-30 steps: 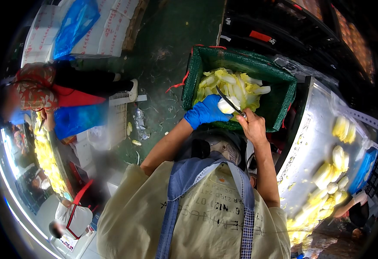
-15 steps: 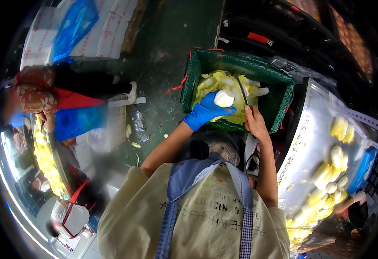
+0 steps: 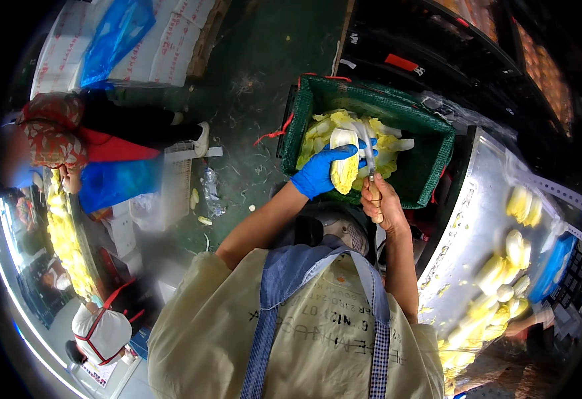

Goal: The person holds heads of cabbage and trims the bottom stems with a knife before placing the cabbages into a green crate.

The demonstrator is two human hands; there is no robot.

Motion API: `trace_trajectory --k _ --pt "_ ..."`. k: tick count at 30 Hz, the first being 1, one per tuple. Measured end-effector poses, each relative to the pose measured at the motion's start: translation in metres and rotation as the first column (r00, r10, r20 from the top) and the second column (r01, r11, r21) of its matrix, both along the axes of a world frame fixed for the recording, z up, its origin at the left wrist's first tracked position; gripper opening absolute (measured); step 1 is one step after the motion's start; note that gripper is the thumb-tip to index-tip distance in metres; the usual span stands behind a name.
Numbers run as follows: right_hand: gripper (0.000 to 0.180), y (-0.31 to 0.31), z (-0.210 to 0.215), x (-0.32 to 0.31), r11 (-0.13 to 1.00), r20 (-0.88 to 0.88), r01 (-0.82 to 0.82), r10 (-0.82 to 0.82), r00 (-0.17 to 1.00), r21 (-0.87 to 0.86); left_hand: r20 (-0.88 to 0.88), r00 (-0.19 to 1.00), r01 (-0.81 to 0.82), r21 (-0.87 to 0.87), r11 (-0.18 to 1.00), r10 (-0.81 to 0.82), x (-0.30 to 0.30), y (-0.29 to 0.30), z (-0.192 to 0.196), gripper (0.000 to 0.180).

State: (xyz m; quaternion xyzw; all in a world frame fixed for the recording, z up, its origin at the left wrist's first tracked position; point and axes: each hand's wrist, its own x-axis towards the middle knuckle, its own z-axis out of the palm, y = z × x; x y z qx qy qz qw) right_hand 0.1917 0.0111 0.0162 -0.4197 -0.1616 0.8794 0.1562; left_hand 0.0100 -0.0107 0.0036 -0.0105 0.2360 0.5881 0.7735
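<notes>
My left hand [image 3: 322,169], in a blue glove, is closed around a small napa cabbage [image 3: 345,161] with a white base and yellow leaves. The cabbage is upright in my grip, its base away from me. My bare right hand [image 3: 386,201] grips the wooden handle of a knife [image 3: 368,151]. Its blade points away from me, just right of the cabbage; whether it touches the cabbage I cannot tell. Below both hands is a green woven bin [image 3: 442,149] holding loose yellow-white cabbage leaves [image 3: 390,142].
A metal table [image 3: 475,193] at right carries cabbages [image 3: 495,272]. Black crates [image 3: 430,56] stand behind the bin, white boxes [image 3: 171,46] at far left. A person [image 3: 55,133] works at left beside a row of yellow cabbage [image 3: 65,239]. Scraps [image 3: 204,220] lie on the floor.
My left hand has turned the cabbage so its yellow side shows. The knife has swung more upright and nearer to me, its wooden handle now visible in my right hand.
</notes>
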Motion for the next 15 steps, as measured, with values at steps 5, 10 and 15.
trace_trajectory --k 5,10,15 --pt "0.030 0.002 -0.007 0.002 0.975 0.109 0.142 -0.162 0.981 0.173 -0.060 0.998 0.004 -0.028 1.000 -0.005 -0.003 0.002 -0.002 0.037" --pt "0.033 0.000 -0.017 -0.015 0.753 0.347 -0.107 -0.169 0.923 0.650 -0.254 0.967 -0.004 -0.136 0.991 -0.031 0.002 0.009 -0.011 0.048" --pt "0.036 -0.003 -0.028 -0.028 0.757 0.358 0.005 -0.314 0.879 0.653 -0.690 0.711 0.226 0.041 0.973 -0.136 0.005 0.000 -0.045 0.050"
